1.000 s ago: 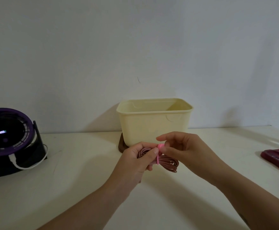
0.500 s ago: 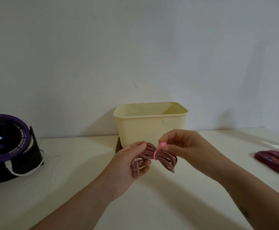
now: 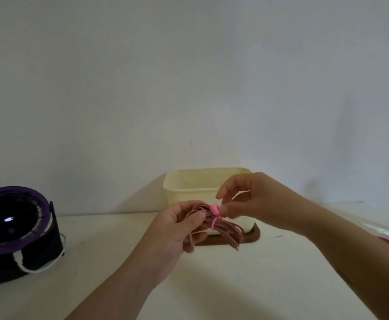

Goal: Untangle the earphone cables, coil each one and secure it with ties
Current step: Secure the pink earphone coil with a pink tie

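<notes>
Fingers (image 3: 194, 221) of the left hand (image 3: 172, 229) curl closed round the 9 o'clock end of the coiled dusty-pink earphone cable bundle (image 3: 223, 229), gripping it off the pale tabletop (image 3: 235, 285). Right hand (image 3: 255, 202) sits at 3 o'clock of the bundle's middle; thumb and a fingertip are close against the round head of the bright pink plastic tie (image 3: 214, 212), other fingers spread loosely open above it; actual pinch contact too blurred to tell. Tie wraps the bundle's waist, head up toward 12 o'clock. Bundle's long axis runs roughly 10 to 4 o'clock, free loops fanning down toward 4. Directly behind at 12 o'clock: cream rectangular plastic tub (image 3: 188, 190) on a dark brown flat tray (image 3: 254, 235).
</notes>
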The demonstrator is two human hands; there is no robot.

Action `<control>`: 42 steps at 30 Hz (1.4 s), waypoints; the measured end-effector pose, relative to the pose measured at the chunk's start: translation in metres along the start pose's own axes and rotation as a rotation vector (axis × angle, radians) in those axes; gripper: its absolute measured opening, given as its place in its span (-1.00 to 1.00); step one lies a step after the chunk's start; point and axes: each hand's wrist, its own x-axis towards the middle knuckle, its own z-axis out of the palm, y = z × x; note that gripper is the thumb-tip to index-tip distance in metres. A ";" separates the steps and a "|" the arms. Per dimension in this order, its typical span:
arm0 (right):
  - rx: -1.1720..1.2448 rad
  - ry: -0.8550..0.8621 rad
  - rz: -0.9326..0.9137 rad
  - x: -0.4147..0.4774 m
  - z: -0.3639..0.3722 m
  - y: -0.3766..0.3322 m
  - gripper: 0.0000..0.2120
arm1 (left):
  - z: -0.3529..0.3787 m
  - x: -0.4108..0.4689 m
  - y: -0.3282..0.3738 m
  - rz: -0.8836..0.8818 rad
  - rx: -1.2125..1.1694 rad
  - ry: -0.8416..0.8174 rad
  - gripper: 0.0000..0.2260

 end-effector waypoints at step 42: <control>0.238 0.289 0.072 0.104 -0.031 0.001 -0.94 | -0.025 0.088 -0.011 0.396 1.099 0.252 -0.79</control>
